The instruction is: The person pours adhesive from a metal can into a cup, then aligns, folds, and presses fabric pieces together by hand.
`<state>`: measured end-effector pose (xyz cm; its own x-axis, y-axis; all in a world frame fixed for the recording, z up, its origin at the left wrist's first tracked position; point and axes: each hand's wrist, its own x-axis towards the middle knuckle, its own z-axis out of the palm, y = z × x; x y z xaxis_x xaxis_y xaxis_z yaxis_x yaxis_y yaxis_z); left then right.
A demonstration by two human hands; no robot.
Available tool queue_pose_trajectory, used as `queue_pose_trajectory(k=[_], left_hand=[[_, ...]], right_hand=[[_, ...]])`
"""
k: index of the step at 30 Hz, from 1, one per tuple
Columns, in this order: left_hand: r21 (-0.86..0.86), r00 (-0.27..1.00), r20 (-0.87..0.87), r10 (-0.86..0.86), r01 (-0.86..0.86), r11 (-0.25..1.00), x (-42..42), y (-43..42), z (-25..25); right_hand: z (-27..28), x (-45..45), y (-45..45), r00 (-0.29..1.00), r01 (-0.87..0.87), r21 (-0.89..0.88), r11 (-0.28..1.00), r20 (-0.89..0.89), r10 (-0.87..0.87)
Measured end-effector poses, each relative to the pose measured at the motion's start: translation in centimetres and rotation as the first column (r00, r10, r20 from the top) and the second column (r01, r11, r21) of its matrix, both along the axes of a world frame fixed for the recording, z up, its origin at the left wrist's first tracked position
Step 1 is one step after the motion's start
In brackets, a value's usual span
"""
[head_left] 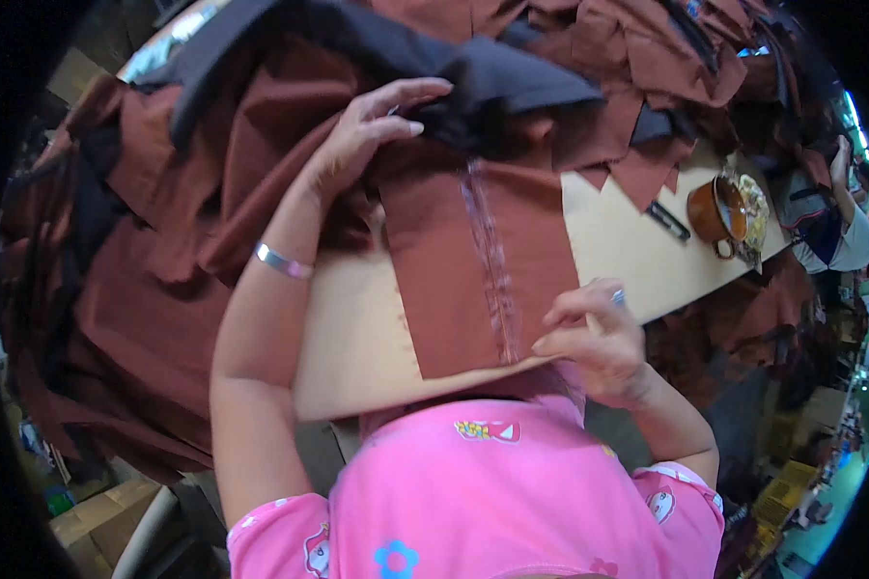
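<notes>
A reddish-brown cloth panel (444, 280) lies flat on the pale board in front of me, with a seam (492, 261) running down it, its raw edges showing. My left hand (372, 125) is at the panel's far left, against a dark grey cloth (512, 82). Its thumb and fingers are apart, the fingertips at the dark fabric. Near the panel's lower right edge is my right hand (599, 338), fingers bent and thumb apart from the forefinger. I see nothing held in it. Whether its fingertips touch the cloth is unclear.
Heaps of brown cloth (154, 318) surround the pale board (348, 338). At its right end stand a brown mug (710, 210) and a small black tool (668, 220), beside a plastic bag (751, 207). Another person (830, 217) is at the far right.
</notes>
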<state>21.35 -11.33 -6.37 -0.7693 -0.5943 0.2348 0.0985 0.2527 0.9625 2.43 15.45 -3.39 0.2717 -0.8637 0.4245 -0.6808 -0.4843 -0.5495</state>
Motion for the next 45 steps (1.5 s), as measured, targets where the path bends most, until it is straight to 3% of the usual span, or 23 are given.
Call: queue_pose_trajectory(k=[1, 3, 4, 5, 7, 9, 13, 17, 19, 21, 24, 25, 26, 27, 28, 29, 30, 33, 35, 37, 41, 43, 45], left_hand=[[0.036, 0.995, -0.008, 0.1, -0.1, 0.994, 0.0, -0.1, 0.4], [-0.181, 0.896, 0.223, 0.383, -0.348, 0.92, -0.9, -0.3, 1.5], [-0.637, 0.753, 0.321, 0.575, -0.278, 0.719, -1.5, -0.1, 2.4], [-0.746, 0.541, 0.487, 0.685, -0.151, 0.649, -2.5, 1.1, 4.2], [-0.703, 0.35, 0.675, 0.649, 0.04, 0.71, -4.5, 1.8, 6.1], [-0.685, 0.33, 0.706, 0.626, 0.097, 0.722, -5.7, 0.2, 4.0], [-0.791, 0.524, 0.517, 0.677, -0.011, 0.612, -7.2, 0.1, 1.8], [-0.93, 0.845, -0.028, 0.535, -0.218, 0.297, -7.9, 1.7, 3.3], [-0.997, 0.908, -0.04, 0.417, -0.066, 0.049, -8.1, 4.2, 5.5], [-0.991, 0.972, 0.119, 0.201, 0.128, -0.031, -8.5, 6.1, 6.7], [-0.896, 0.902, 0.42, 0.097, 0.429, -0.113, -7.2, 8.4, 6.7], [-0.864, 0.851, 0.485, 0.2, 0.502, -0.041, -5.6, 9.9, 7.7], [-0.85, 0.863, 0.489, 0.129, 0.505, -0.152, -3.8, 10.1, 8.0], [-0.897, 0.932, 0.338, 0.131, 0.361, -0.257, -1.6, 10.7, 7.5], [-0.81, 0.846, 0.468, 0.255, 0.526, -0.26, -0.2, 11.9, 8.4], [-0.607, 0.653, 0.62, 0.434, 0.75, -0.263, 1.2, 13.3, 9.4], [-0.607, 0.694, 0.587, 0.416, 0.718, -0.341, 3.0, 13.6, 9.4], [-0.552, 0.538, 0.694, 0.478, 0.824, -0.127, 5.9, 15.6, 10.2], [-0.589, 0.535, 0.714, 0.451, 0.808, -0.026, 6.9, 16.1, 10.7], [-0.631, 0.544, 0.702, 0.46, 0.774, 0.048, 7.8, 16.2, 10.3], [-0.685, 0.549, 0.683, 0.482, 0.71, 0.162, 8.6, 16.4, 10.0], [-0.719, 0.571, 0.661, 0.487, 0.667, 0.196, 8.6, 16.3, 9.8], [-0.755, 0.61, 0.636, 0.473, 0.619, 0.217, 8.6, 16.0, 9.7]], right_hand=[[0.5, -0.6, -0.5, 0.989, 0.057, -0.001, 0.998, 0.137, -0.056], [-0.6, -2.0, -2.5, 0.946, 0.24, -0.142, 0.96, 0.258, -0.198], [-1.7, -2.7, -3.6, 0.916, 0.311, -0.164, 0.936, 0.316, -0.249], [-2.5, -3.3, -4.4, 0.882, 0.375, -0.177, 0.91, 0.37, -0.291], [-4.0, -3.9, -5.4, 0.849, 0.387, -0.142, 0.911, 0.44, -0.292], [-4.1, -3.9, -6.0, 0.836, 0.393, -0.145, 0.908, 0.468, -0.287], [-4.4, -4.0, -4.8, 0.849, 0.399, -0.196, 0.896, 0.448, -0.281], [-1.7, -5.0, -4.8, 0.824, 0.438, -0.285, 0.853, 0.507, -0.254], [1.4, -6.0, -5.7, 0.849, 0.454, -0.379, 0.806, 0.46, -0.261], [4.7, -6.1, -7.1, 0.875, 0.433, -0.461, 0.775, 0.424, -0.236], [7.8, -6.8, -10.0, 0.927, 0.348, -0.559, 0.752, 0.325, -0.187], [8.6, -6.9, -11.1, 0.945, 0.324, -0.61, 0.723, 0.248, -0.214], [9.2, -6.5, -11.9, 0.934, 0.329, -0.541, 0.774, 0.306, -0.184], [9.7, -5.7, -12.7, 0.917, 0.329, -0.469, 0.82, 0.366, -0.158], [10.0, -5.2, -13.5, 0.894, 0.318, -0.393, 0.863, 0.427, -0.135], [10.2, -5.1, -14.5, 0.924, 0.351, -0.466, 0.812, 0.314, -0.219], [10.1, -5.1, -15.7, 0.929, 0.333, -0.411, 0.849, 0.299, -0.219], [8.3, -5.1, -20.0, 0.948, 0.317, -0.31, 0.896, 0.12, -0.294], [6.6, -5.1, -22.8, 0.955, 0.281, -0.041, 0.959, 0.117, -0.274], [3.9, -5.3, -25.3, 0.945, 0.323, -0.092, 0.942, -0.031, -0.327], [2.8, -5.3, -25.6, 0.893, 0.392, 0.189, 0.9, -0.313, -0.324], [1.4, -5.7, -25.5, 0.784, 0.455, 0.088, 0.886, -0.512, -0.351], [0.5, -6.2, -25.3, 0.751, 0.482, 0.069, 0.874, -0.546, -0.371]])
